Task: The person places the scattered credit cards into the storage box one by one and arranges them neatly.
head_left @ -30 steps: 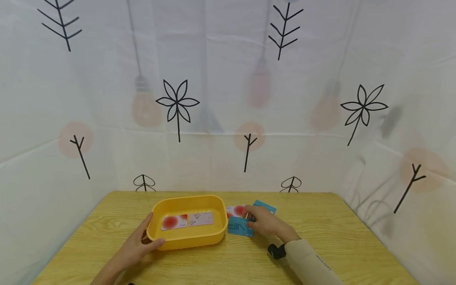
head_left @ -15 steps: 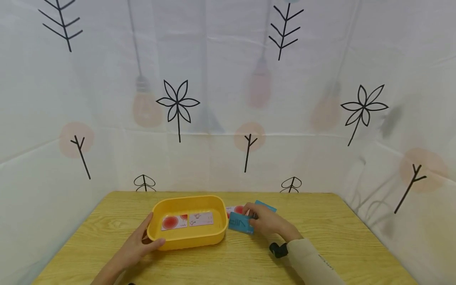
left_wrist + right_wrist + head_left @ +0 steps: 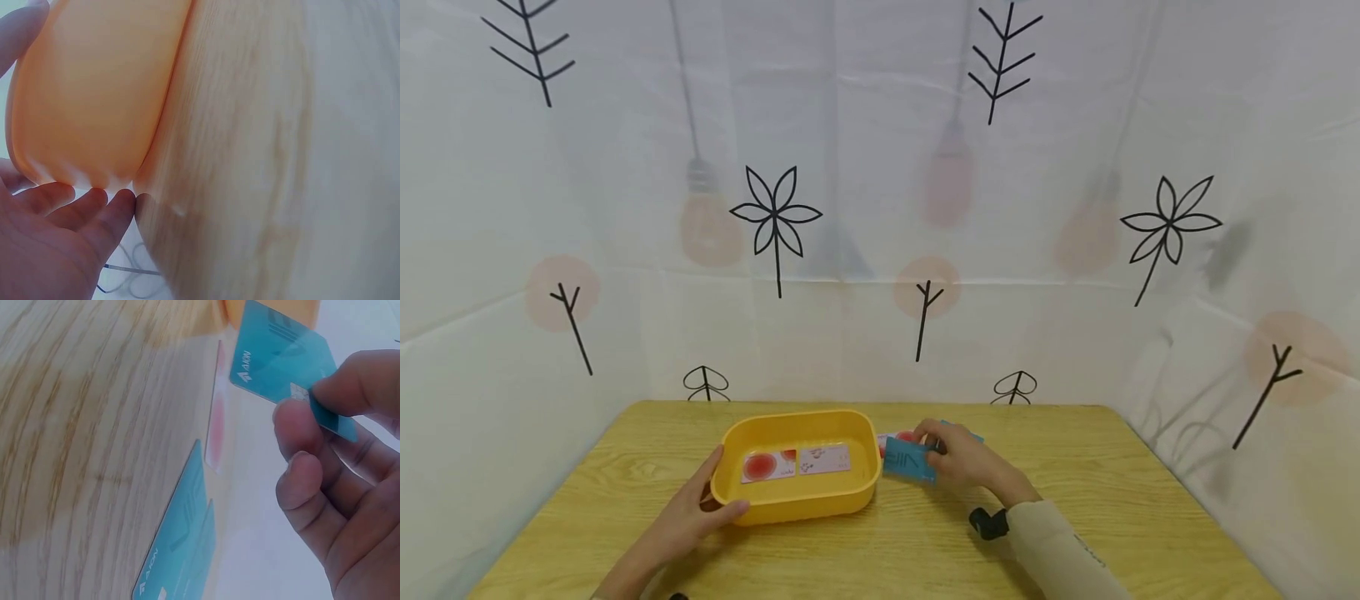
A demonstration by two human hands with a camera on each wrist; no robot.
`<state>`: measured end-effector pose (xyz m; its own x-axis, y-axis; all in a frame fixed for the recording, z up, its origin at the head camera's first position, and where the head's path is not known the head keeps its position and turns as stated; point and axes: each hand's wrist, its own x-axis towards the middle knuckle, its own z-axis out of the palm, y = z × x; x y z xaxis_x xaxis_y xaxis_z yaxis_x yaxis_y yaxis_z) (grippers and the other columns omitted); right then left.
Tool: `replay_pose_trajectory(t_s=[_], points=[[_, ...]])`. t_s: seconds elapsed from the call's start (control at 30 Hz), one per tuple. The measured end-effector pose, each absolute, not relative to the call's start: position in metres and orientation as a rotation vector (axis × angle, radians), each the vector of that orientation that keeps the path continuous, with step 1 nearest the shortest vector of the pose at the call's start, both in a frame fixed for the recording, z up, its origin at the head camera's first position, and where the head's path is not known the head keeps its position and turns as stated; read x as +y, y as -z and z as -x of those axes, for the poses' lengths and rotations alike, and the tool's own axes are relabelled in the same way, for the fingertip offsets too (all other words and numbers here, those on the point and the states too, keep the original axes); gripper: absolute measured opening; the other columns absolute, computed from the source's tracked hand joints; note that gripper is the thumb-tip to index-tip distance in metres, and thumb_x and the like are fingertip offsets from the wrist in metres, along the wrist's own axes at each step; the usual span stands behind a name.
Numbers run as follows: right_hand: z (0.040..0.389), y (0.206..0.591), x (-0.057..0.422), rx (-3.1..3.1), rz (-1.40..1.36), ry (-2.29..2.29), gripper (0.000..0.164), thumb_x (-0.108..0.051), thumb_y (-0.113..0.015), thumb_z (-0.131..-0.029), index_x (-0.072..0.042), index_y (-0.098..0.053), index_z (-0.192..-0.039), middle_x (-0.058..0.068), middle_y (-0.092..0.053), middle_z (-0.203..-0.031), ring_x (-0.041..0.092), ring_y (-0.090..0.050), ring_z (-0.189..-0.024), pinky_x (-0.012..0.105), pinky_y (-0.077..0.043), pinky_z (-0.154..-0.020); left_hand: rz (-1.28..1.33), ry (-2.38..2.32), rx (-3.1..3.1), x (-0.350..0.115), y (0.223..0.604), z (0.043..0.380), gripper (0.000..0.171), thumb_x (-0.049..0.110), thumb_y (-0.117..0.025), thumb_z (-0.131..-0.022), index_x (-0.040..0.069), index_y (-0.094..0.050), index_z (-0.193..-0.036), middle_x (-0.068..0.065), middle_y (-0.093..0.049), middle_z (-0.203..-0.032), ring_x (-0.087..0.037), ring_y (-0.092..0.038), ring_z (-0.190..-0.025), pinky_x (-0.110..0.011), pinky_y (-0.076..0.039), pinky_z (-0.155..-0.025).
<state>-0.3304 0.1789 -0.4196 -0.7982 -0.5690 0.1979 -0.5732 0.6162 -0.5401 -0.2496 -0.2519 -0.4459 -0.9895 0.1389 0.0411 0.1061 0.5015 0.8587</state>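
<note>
My left hand (image 3: 677,512) holds the left end of a yellow plastic basket (image 3: 805,507), with the thumb at the near side and several fingertips against the end wall in the left wrist view. Inside lie a white card with red circles (image 3: 762,467) and a pale flowered card (image 3: 824,460). Just right of the basket, my right hand (image 3: 966,460) pinches a blue VIP card (image 3: 278,353) between thumb and fingers, off the table and tilted. Beneath and beside that hand, another blue card (image 3: 172,544), apparently overlapping one more, and a red-and-white card (image 3: 217,419) lie on the table.
The wood-grain table (image 3: 850,558) carries everything. A white cloth (image 3: 865,333) with plant drawings hangs behind it and along both sides. A black wrist device (image 3: 988,523) sits at the right sleeve. Thin cables (image 3: 134,270) show beyond the table edge in the left wrist view.
My right hand has lifted the blue card slightly off the table and tilted it, shifting a little away from me. The left hand and basket have stayed put.
</note>
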Motion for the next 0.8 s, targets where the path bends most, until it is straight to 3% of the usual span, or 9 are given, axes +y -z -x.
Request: replay_pose_trajectory(t_s=[0.8], points=[[0.326,0.404,0.178,-2.701,-0.950,-0.985,0.027,-0.004,-0.055,-0.092,-0.022,-0.058,-0.113,-0.008,-0.053,-0.079,0.009,-0.045,-0.062,0.026,-0.040,-0.058,-0.215,-1.572,2.655,-0.252,0.447,0.251,0.100,0.036,-0.071,-0.086,0.010,-0.004,-0.154,-0.022,-0.015,-0.156,-0.035,-0.035,-0.135,-0.035,-0.045,-0.099]])
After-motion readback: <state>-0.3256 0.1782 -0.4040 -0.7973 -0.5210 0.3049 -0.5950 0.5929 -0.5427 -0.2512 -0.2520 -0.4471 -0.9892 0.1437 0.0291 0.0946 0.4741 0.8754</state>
